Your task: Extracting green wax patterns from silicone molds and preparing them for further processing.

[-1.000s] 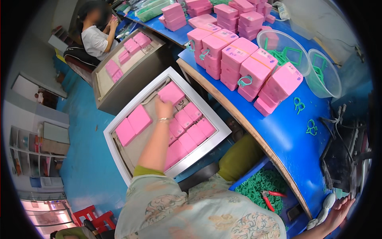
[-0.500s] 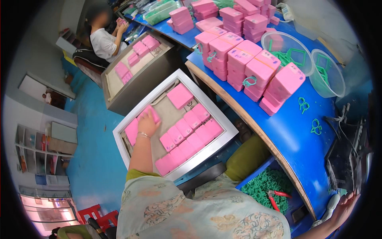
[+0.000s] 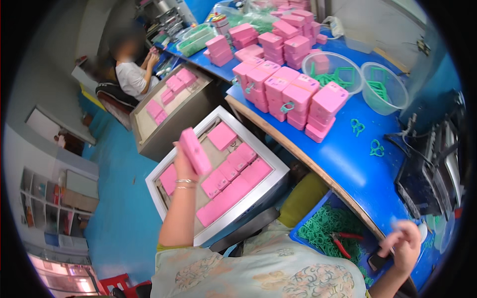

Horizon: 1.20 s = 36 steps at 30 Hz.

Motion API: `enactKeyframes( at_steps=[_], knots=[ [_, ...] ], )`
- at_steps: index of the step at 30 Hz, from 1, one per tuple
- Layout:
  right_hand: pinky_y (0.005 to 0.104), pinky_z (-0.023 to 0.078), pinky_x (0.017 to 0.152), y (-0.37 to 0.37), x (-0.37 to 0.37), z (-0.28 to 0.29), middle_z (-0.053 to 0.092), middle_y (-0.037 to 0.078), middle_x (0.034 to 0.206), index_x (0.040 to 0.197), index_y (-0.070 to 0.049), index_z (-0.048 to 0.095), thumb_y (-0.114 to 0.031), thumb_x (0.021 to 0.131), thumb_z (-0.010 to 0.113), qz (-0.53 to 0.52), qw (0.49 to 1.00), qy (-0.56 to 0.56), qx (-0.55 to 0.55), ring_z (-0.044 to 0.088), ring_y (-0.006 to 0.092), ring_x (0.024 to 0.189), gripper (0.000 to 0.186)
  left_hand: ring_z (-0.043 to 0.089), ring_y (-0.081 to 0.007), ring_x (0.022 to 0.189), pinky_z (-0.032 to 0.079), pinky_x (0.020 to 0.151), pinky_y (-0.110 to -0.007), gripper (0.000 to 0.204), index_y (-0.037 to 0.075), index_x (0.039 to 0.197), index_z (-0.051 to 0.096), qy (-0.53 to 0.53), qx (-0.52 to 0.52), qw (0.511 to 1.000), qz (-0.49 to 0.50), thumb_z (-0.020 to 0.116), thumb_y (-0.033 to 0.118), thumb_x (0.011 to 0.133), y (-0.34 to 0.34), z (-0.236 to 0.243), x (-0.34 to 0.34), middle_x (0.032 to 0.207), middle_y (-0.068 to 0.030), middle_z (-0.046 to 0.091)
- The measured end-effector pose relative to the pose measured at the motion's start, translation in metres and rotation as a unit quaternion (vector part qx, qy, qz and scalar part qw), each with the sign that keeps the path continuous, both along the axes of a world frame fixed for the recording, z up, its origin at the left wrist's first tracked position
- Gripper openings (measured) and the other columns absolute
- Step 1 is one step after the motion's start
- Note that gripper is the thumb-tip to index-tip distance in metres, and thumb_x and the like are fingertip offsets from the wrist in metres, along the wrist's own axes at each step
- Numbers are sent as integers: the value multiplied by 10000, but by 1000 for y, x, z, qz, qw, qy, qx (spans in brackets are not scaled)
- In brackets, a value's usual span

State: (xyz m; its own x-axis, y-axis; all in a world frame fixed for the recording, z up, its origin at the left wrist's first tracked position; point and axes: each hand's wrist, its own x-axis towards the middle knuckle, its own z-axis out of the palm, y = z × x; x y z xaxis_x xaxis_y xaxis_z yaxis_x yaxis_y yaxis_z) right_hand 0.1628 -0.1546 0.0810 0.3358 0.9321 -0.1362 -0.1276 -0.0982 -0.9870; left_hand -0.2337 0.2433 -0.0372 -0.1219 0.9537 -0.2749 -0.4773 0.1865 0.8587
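A pink rubber mold block [image 3: 195, 152] is in my left hand [image 3: 183, 161], tipped up on edge above a square metal-framed box [image 3: 158, 198]. Inside that box, more pink blocks [image 3: 221, 136] lie flat on a beige surface, several of them in two rows on the right side. My right hand [image 3: 405, 246] is raised at the lower right over the blue table's edge. Its fingers are loosely bent, somewhat blurred, with nothing visible in them. Just beyond it lie a white object [image 3: 423, 232] and a dark flat object [image 3: 377, 261].
Stacks of pink blocks [image 3: 298, 94] stand on the blue table [image 3: 343, 164], beside clear tubs [image 3: 386, 102] of green pieces. Small green ring-shaped pieces [image 3: 377, 148] lie nearby. Red-handled pliers [image 3: 340, 247] rest in a blue bin [image 3: 298, 232] of green scraps. A person [image 3: 134, 77] sits at the far left.
My left hand has lifted a pink block from the box's left side and turned it on edge. My right hand has moved up and left from the table's lower right. The view has shifted slightly.
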Motion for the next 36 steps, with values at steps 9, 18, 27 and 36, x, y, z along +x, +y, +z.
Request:
enactKeyframes(
  at_steps=[9, 18, 27, 36],
  knots=[
    [430, 204, 1062, 90, -74, -22, 137, 187, 1446, 1430, -104, -62, -364, 642, 802, 109, 983, 42, 142, 159, 280, 1352, 1197, 588, -163, 739, 488, 668, -281, 481, 52, 1156, 476, -2, 35, 872, -487, 277, 446, 964, -171, 69, 225, 854, -76, 586],
    [411, 314, 1000, 51, -71, -26, 290, 166, 1352, 1421, -102, 118, -265, 720, 730, -98, 975, 93, 175, 361, 270, 1213, 945, 211, -286, 1317, 230, 1053, -372, 1133, 23, 1355, -246, -37, 251, 649, -717, 499, 653, 779, -227, 67, 246, 1426, -190, 145],
    [402, 389, 947, 47, -59, -22, 339, 122, 1295, 1358, -122, 265, -192, 733, 723, -90, 979, 104, 150, 414, 250, 1151, 778, 140, -314, 1347, 232, 1052, -399, 1146, 43, 1394, -173, 8, 253, 619, -744, 685, 420, 734, -224, 74, 243, 1451, -209, 95],
    [413, 373, 980, 35, -26, -34, 389, 134, 1311, 1383, -37, 230, -260, 741, 645, -67, 887, 390, 237, 449, 255, 1177, 797, 478, -222, 1163, 374, 984, -390, 663, -7, 1355, 245, -316, -42, 676, -664, 569, 250, 837, -198, 72, 237, 1321, -131, 415]
  ],
)
